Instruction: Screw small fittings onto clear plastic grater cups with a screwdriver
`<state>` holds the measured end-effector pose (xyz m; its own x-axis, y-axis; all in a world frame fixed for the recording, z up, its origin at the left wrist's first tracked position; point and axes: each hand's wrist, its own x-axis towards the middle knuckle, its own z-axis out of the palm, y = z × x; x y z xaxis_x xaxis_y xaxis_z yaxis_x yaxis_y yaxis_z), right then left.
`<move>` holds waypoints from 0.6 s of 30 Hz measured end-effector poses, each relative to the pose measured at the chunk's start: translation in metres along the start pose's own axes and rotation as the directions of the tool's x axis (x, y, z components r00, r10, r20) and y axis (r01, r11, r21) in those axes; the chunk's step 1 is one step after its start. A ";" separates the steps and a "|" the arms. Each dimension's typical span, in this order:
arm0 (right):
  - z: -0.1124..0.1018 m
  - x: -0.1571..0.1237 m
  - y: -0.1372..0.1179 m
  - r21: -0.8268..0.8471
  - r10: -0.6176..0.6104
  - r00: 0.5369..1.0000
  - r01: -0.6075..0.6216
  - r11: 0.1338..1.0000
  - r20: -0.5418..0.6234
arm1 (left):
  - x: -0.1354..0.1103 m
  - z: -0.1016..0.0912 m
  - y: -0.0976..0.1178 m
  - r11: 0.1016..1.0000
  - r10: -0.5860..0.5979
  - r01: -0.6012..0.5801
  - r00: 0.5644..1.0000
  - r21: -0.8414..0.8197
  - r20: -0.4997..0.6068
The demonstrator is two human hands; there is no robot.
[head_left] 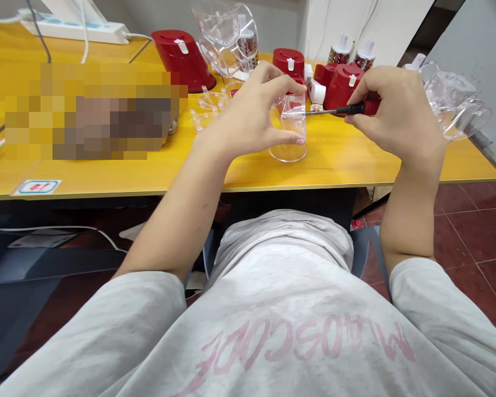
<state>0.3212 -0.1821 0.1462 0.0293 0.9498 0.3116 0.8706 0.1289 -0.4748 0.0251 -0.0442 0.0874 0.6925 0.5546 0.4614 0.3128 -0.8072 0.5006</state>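
Note:
My left hand [252, 113] grips a clear plastic housing [291, 132] that stands on the yellow table [149, 171], fingers over its top and thumb at its lower rim. My right hand [397, 107] is closed on a screwdriver [343, 110] with a red and black handle. The metal shaft lies level and points left, its tip at the upper side of the clear housing.
Red plastic bases [177, 55] [345, 82] and clear plastic parts [227, 33] [454, 105] stand at the back and right of the table. A white power strip [78, 27] lies at the back left. A blurred patch covers the left of the table. Red floor tiles [475, 231] show on the right.

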 end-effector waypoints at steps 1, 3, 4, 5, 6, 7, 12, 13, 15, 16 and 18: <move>-0.001 0.000 0.000 -0.010 -0.002 1.000 0.002 1.000 0.003 | 0.000 0.000 0.000 1.000 0.002 -0.002 1.000 0.001 -0.004; -0.002 -0.002 -0.001 -0.029 -0.016 1.000 0.017 0.999 0.014 | 0.000 0.000 0.000 1.000 -0.003 0.003 1.000 0.004 -0.003; -0.003 -0.002 0.000 -0.033 -0.027 1.000 0.027 0.999 0.016 | 0.000 0.000 0.000 1.000 -0.009 0.009 1.000 0.006 0.001; -0.005 -0.002 0.000 -0.031 -0.041 0.999 0.041 0.999 0.017 | 0.001 0.000 0.000 1.000 -0.015 0.015 1.000 0.008 0.006; -0.006 -0.003 0.001 -0.025 -0.057 0.998 0.058 0.998 0.015 | 0.001 0.000 0.001 1.000 -0.020 0.020 1.000 0.011 0.010; -0.006 -0.003 0.002 -0.016 -0.076 0.997 0.076 0.997 0.015 | 0.002 -0.001 0.001 1.000 -0.025 0.025 1.000 0.014 0.014; -0.008 -0.003 0.009 0.047 -0.125 0.992 0.123 0.991 0.028 | 0.002 -0.002 0.000 0.999 -0.015 0.013 0.998 0.029 0.062; -0.008 -0.003 0.009 0.063 -0.121 0.992 0.119 0.991 0.035 | 0.002 -0.002 0.000 1.000 -0.007 0.005 0.997 0.030 0.075; -0.007 -0.003 0.009 0.085 -0.113 0.992 0.109 0.990 0.049 | 0.001 -0.003 0.000 1.000 0.003 -0.006 0.996 0.027 0.093; -0.007 -0.003 0.009 0.086 -0.113 0.992 0.109 0.990 0.048 | 0.001 -0.003 0.000 1.000 0.004 -0.007 0.995 0.025 0.100; -0.007 -0.004 0.007 0.072 -0.118 0.992 0.115 0.991 0.046 | 0.001 -0.004 0.000 1.000 -0.001 -0.001 0.994 0.019 0.106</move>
<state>0.3303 -0.1869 0.1472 -0.0962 0.9400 0.3275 0.8307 0.2570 -0.4938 0.0233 -0.0425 0.0908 0.7572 0.5309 0.3806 0.3244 -0.8114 0.4863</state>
